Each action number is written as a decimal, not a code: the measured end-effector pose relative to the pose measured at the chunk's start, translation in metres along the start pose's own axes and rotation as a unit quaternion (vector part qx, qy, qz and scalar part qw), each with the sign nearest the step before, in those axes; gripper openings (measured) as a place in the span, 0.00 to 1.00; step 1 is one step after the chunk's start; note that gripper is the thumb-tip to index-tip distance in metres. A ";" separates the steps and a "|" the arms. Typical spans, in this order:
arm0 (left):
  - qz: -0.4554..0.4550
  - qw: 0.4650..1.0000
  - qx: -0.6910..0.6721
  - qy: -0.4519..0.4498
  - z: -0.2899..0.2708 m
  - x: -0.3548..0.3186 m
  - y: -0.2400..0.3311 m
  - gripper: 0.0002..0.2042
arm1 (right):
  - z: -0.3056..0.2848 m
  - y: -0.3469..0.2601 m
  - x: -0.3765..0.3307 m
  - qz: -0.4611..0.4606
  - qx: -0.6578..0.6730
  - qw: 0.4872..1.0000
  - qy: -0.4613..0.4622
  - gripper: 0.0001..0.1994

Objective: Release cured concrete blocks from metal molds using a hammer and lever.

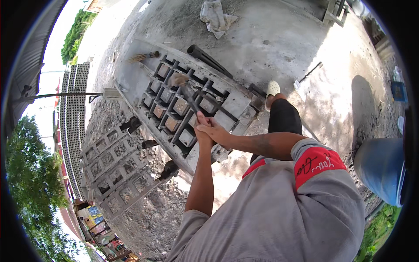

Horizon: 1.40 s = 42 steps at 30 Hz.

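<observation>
Grey slab (127,73): lies aslant in front of the person, one short end up and to the left, the other down by the person's legs.
Black mould (176,131): on the slab, filling most of it from the middle to the near short end; crossing bars part it into cells.
Squares (173,123): flat pieces, some pale, some brown, set in the cells.
Tool (190,99): over the mould, its dark handle slanting from the hands toward the slab's far short end; the brown head is blurred, so neither its kind nor whether it touches the bars can be told.
Left hand (203,135): closed around the handle, above the mould's near half.
Right hand (217,131): pressed against the left one, fingers wrapped over the same grip.
Brush (145,56): at the slab's far short end, near the upper corner, straw-coloured bristles pointing left.
Pipe (209,61): black, along the slab's upper long edge.
Grate (118,168): grey, with rows of square openings, beside the lower long edge.
Brackets (167,169): dark, between that edge and the grate.
Shoe (273,89): pale, on the person's foot, just beyond the slab's right-hand corner.
Sack (214,18): whitish, crumpled on the ground, apart from the upper long edge.
Drum (379,169): blue, well apart, to the person's right.
</observation>
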<state>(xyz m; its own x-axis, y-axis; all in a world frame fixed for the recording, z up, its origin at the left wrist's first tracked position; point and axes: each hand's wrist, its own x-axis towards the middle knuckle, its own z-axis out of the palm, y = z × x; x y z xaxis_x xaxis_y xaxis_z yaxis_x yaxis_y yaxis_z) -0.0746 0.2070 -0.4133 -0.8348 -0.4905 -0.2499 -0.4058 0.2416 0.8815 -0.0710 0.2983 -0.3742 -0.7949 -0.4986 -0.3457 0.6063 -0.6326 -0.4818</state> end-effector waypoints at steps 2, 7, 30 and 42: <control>-0.124 0.982 -0.115 -0.086 0.021 -0.018 0.015 0.16 | -0.042 0.016 0.029 0.053 -0.209 0.971 0.099 0.31; 0.087 0.975 -0.199 0.038 -0.038 -0.047 0.131 0.16 | 0.064 -0.056 -0.014 -0.167 -0.335 0.920 -0.118 0.31; 0.181 0.965 -0.181 0.054 -0.093 0.009 0.157 0.10 | 0.134 -0.061 0.028 -0.231 -0.294 0.918 -0.133 0.29; 0.592 0.730 -0.043 0.340 -0.112 0.107 0.110 0.16 | 0.157 -0.111 0.074 -0.273 -0.399 0.815 -0.318 0.23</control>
<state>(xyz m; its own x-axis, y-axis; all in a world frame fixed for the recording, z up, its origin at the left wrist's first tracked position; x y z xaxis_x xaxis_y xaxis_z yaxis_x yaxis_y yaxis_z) -0.1672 0.0876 -0.2985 -0.1929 -0.2895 0.9375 0.4987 0.7939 0.3478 -0.1940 0.2384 -0.2197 -0.6153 -0.6388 0.4618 -0.2443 -0.4024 -0.8822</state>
